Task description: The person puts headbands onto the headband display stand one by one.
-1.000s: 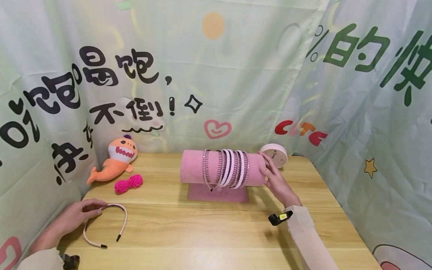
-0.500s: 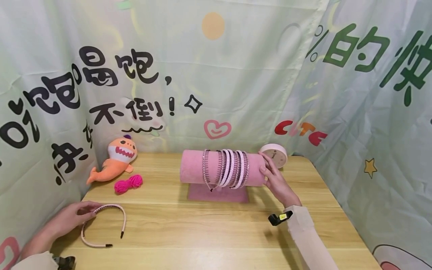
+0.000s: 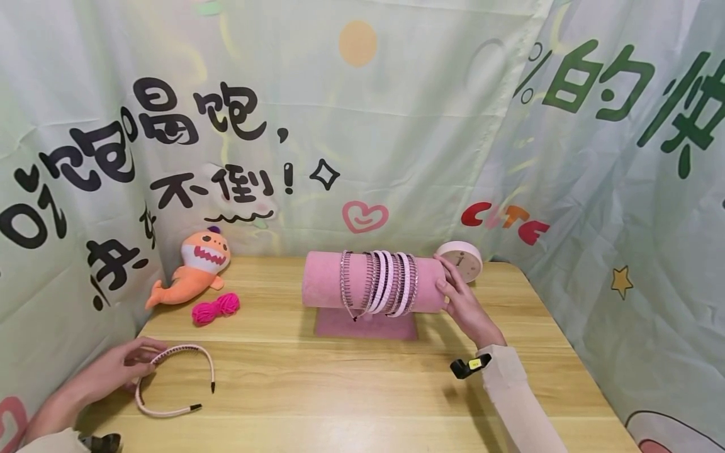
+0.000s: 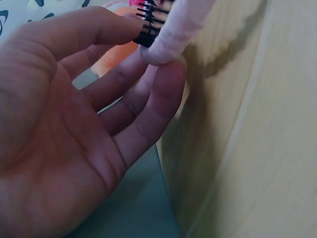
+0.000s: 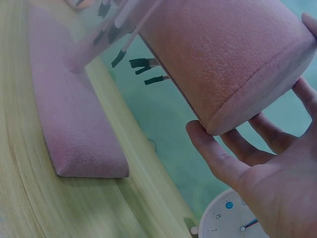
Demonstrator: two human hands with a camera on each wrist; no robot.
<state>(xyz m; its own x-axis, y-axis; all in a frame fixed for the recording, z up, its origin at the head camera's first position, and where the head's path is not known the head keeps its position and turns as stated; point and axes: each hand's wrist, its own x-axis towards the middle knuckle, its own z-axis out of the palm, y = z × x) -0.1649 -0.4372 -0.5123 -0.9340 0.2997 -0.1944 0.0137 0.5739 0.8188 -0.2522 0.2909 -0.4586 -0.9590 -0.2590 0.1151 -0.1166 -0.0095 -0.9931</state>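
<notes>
My left hand (image 3: 110,374) pinches a pale pink headband (image 3: 212,371) with dark comb teeth inside and black tips, at the left of the table in the head view. In the left wrist view its padded band (image 4: 178,29) sits between thumb and fingers, teeth toward the palm side. A pink plush headband stand (image 3: 325,280) stands mid-table, its horizontal roll carrying several headbands (image 3: 385,283), some white, some with dark teeth. My right hand (image 3: 467,311) grips the roll's right end. In the right wrist view the fingers (image 5: 215,153) spread round the roll's edge.
Behind my right hand stands a round white clock (image 3: 467,267). At the back left sit an orange plush shark (image 3: 192,277) and a bundle of bright pink yarn (image 3: 215,309). Printed cloth curtains (image 3: 430,157) close in the wooden table (image 3: 362,384) at the back and sides.
My left hand has moved slightly to the left, and the headband has turned in it, its open ends now facing more to the right. The right hand and the stand have stayed still.
</notes>
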